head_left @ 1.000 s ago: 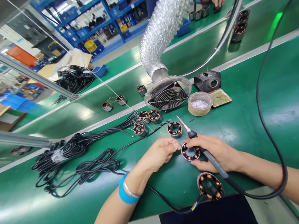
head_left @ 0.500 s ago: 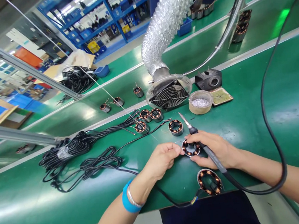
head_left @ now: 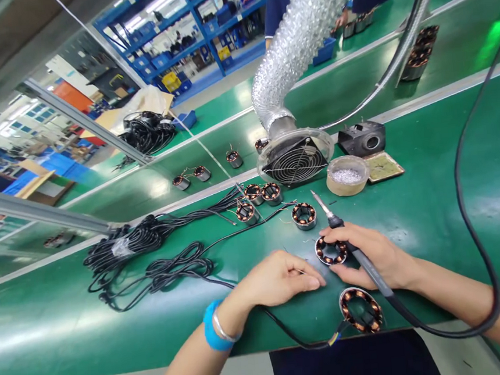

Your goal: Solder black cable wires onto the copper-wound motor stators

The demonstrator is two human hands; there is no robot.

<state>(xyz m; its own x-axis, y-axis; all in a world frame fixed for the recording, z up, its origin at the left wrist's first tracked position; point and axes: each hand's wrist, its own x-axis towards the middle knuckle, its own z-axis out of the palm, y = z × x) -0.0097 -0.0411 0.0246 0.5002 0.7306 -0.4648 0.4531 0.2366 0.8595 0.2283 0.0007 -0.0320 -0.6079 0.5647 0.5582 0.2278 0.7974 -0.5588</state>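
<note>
My right hand [head_left: 370, 256] is closed round a soldering iron [head_left: 346, 240], tip pointing up and away, and its fingers also hold a small copper-wound stator [head_left: 331, 250] on the green belt. My left hand [head_left: 279, 278] lies just left of that stator, fingers drawn together and pinching a thin wire that leads toward it. A larger stator [head_left: 361, 311] with a black cable sits at the near edge, below my right hand. Another small stator [head_left: 304, 215] stands just beyond the iron's tip.
A fume fan [head_left: 295, 161] on a silver flexible duct stands behind, beside a tub of solder bits [head_left: 347, 175], a sponge tray [head_left: 383, 167] and a black iron stand [head_left: 362, 138]. Black cable bundles [head_left: 151, 257] lie left. More stators [head_left: 261, 193] sit nearby. Another person works at the far belt.
My left hand has drawn back from the small stator toward me and flattened onto the belt. The camera view has shifted, so everything sits a little further right.
</note>
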